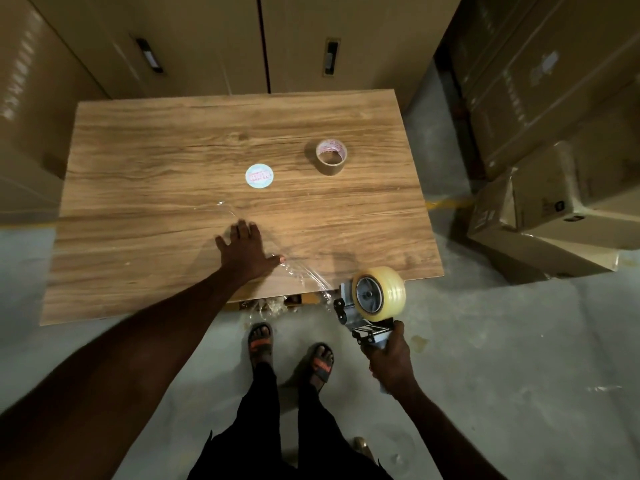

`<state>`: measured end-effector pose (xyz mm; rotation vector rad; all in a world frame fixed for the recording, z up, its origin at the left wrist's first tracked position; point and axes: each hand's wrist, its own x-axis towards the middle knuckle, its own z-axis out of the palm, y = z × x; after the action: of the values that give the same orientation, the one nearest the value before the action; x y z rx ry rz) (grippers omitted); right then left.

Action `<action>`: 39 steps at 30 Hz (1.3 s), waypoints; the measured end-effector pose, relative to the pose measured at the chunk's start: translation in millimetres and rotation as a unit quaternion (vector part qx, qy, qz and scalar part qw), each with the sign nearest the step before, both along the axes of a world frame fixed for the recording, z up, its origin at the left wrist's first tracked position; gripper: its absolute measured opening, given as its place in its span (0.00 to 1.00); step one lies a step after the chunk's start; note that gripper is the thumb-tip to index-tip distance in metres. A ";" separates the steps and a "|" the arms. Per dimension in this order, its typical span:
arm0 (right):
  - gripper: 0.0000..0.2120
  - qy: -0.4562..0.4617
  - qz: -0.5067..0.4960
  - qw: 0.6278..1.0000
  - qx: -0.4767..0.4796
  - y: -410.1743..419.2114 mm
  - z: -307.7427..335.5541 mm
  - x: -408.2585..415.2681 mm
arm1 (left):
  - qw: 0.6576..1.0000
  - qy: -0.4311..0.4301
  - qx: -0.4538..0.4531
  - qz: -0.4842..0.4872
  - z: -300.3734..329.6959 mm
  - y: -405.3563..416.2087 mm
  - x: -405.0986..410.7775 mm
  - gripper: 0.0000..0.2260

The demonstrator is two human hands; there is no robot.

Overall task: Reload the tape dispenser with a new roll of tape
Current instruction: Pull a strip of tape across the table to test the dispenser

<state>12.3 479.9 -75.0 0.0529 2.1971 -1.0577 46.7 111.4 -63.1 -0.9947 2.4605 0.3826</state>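
Note:
My right hand (389,358) grips the handle of the grey tape dispenser (363,322), held off the table's near right corner. A full clear roll of tape (384,294) sits on its hub. A strip of clear tape (304,275) runs from the dispenser to the table, where my left hand (246,252) lies flat with fingers spread, pressing on the strip. The tape stretches on past my fingers across the wood. An empty brown cardboard core (331,156) stands at the back right of the table. A round white label (259,176) lies near the middle.
The wooden table (156,161) stands on a grey floor. Cardboard boxes (554,209) are stacked at the right, and tall cartons line the back and left. My sandalled feet (291,351) are below the table's near edge, beside crumpled clear tape (266,306).

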 end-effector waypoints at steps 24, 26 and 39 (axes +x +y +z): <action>0.19 0.021 -0.020 0.999 0.025 28.4 21.9 -27.3 | 0.998 0.025 0.049 0.015 1.5 9.3 15.1 0.46; 0.19 0.022 -0.014 1.000 0.016 20.1 23.8 -30.2 | 0.998 0.034 0.047 -0.001 0.7 14.5 25.0 0.42; 0.22 -0.119 -0.016 0.991 -0.066 -34.0 46.6 -27.4 | 0.979 0.178 0.099 0.021 -2.2 31.8 104.0 0.23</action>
<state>-15.1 445.9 -28.4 0.1487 1.9154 -1.1498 150.7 143.2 -65.3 -0.9615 2.6469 0.8689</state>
